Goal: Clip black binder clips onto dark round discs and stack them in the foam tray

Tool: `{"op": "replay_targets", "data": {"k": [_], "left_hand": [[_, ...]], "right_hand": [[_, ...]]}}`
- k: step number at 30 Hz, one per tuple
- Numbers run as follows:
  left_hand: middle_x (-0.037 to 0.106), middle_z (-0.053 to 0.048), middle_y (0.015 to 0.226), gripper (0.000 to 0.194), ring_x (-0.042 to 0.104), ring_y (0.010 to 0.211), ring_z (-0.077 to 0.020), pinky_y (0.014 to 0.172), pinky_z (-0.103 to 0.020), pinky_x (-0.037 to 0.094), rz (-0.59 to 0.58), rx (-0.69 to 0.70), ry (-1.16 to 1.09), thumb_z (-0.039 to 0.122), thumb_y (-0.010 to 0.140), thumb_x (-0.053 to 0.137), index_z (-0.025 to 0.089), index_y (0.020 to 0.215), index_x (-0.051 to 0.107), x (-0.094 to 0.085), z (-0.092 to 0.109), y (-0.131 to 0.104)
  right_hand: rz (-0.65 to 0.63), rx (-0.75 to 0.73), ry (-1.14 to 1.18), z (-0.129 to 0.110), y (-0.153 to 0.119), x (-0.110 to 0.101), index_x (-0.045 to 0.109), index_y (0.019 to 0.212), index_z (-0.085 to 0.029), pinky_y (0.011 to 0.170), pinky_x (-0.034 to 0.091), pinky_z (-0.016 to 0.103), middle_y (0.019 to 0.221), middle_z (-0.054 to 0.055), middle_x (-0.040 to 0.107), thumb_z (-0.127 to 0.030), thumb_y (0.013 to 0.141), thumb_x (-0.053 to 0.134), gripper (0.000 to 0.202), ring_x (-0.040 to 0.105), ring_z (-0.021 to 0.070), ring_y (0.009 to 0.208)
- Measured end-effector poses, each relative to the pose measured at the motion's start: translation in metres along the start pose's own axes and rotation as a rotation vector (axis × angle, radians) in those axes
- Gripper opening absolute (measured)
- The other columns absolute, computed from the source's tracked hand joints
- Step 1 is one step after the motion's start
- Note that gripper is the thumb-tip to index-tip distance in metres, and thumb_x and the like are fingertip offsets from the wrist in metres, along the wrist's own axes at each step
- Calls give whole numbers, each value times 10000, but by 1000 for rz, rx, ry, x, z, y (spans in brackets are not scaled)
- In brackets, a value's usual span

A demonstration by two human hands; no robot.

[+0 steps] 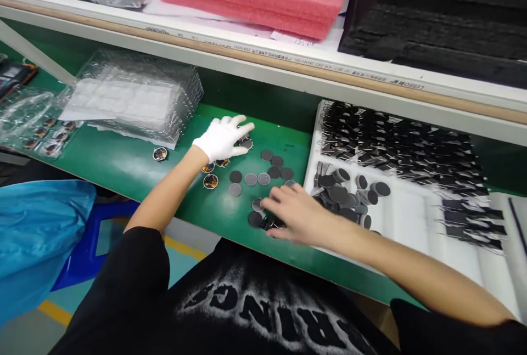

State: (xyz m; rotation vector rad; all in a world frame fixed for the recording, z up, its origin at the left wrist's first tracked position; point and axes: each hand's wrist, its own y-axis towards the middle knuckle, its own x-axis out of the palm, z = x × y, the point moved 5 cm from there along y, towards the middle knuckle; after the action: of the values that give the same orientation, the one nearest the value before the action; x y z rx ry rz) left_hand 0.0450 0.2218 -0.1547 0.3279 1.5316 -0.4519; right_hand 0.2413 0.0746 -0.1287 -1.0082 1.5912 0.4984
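My left hand (222, 138), in a white glove, has its fingers spread over round metal-rimmed parts (246, 142) on the green bench. Similar round parts with amber-and-dark faces, one of them an amber-faced disc (210, 181), lie below that hand. My right hand (294, 212) is bare and slightly blurred, thumb and fingers apart above a dark, shiny piece (270, 222). Whether it touches that piece I cannot tell. Around it are scattered flat black discs (235, 176) and grey discs (263, 179).
At right, a white foam tray (403, 218) holds a heap of discs (343, 196) and rows of black wired pieces (395, 141). Clear plastic trays (135, 97) are stacked at left. Overhead, a shelf edge (247, 56) carries a pink foam tray (247, 4). A person's blue garment (41, 245) shows lower left.
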Motion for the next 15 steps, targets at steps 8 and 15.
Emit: {"op": "replay_targets", "data": {"k": [8,15], "left_hand": [[531,-48,1476,595,591,1192,-281,971,-360,448,-182,93,-36,394,954,554,401,1537,435,13,-10,10],[665,-121,1265,690,649,1108,-309,873,-364,444,-29,-14,8,599,910,596,241,1489,481,11,-9,12]], "right_hand": [[70,-86,224,3,-9,32,777,1022,-199,768,491,313,996,82,706,-167,1001,548,232,660,173,816],[503,-9,250,122,56,-33,833,984,-212,881,584,402,1011,107,751,-166,927,597,247,722,247,915]]}}
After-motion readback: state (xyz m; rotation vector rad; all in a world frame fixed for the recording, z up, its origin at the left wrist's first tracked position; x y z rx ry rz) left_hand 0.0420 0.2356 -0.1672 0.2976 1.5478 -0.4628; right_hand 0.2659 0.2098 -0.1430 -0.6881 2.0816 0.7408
